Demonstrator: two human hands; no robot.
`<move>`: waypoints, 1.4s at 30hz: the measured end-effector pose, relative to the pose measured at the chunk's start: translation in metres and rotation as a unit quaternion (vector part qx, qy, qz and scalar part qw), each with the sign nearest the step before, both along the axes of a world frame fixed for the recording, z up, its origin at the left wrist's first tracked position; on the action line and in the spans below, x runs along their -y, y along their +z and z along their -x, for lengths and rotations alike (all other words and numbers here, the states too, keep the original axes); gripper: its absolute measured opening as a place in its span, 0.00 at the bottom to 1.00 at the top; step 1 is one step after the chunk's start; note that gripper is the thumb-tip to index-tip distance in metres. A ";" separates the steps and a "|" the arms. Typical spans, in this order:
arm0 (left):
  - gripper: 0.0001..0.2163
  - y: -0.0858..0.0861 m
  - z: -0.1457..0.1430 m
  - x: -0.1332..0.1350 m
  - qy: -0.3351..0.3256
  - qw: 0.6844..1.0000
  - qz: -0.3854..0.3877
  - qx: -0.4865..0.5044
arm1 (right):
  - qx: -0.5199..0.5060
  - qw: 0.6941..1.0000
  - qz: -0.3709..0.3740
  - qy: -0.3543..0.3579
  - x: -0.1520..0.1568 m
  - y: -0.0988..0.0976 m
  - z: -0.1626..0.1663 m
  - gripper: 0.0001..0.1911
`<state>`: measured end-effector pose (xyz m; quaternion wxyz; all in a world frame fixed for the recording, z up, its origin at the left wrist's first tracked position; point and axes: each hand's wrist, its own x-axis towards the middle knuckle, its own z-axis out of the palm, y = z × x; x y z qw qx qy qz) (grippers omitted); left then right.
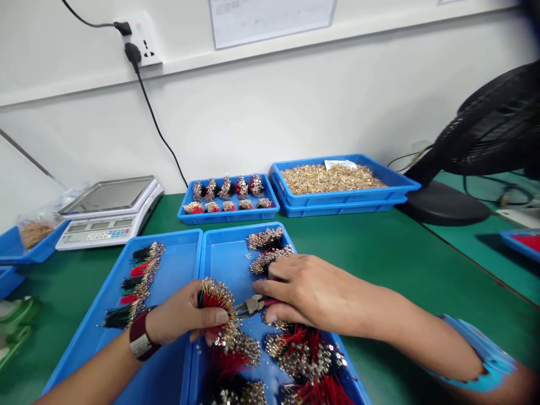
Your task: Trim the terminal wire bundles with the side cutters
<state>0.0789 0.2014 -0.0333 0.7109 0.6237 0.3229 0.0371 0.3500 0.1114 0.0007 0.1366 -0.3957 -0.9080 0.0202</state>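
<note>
A tight bundle of red and black wires tipped with brass terminals (215,301) is gripped in the person's left hand (181,312), the fingers curled round and squeezing it, over the near right blue plastic tray (223,253). The right hand (306,292) reaches in from the right, fingers closed on small steel pliers (253,305) with red grips, their nose at the bundle's edge. More bundles lie heaped in that tray and in a row in the blue tray on its left (169,264). Farther off stand a smaller blue tray of bundles (228,216), stacked blue trays of loose brass terminals (337,205), a white digital scale (107,236) and, far right, a black fan (489,124).
</note>
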 end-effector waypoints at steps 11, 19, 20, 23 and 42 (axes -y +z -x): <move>0.23 -0.004 0.002 -0.002 -0.017 1.000 0.018 0.016 | 0.033 0.999 0.019 0.008 0.005 0.007 0.003 0.25; 0.26 -0.001 -0.001 0.002 0.020 1.000 -0.011 -0.004 | -0.007 1.000 0.022 -0.016 0.006 0.010 -0.001 0.23; 0.26 -0.001 -0.001 0.002 0.023 1.000 -0.011 -0.006 | -0.005 1.000 0.017 -0.021 0.005 0.010 -0.001 0.23; 0.27 -0.002 0.000 0.001 0.016 1.000 -0.013 -0.012 | 0.005 1.000 0.005 -0.027 0.004 0.009 -0.002 0.22; 0.27 -0.001 -0.004 0.004 0.022 0.998 -0.046 -0.022 | 0.031 0.999 0.019 -0.018 0.002 0.002 -0.002 0.24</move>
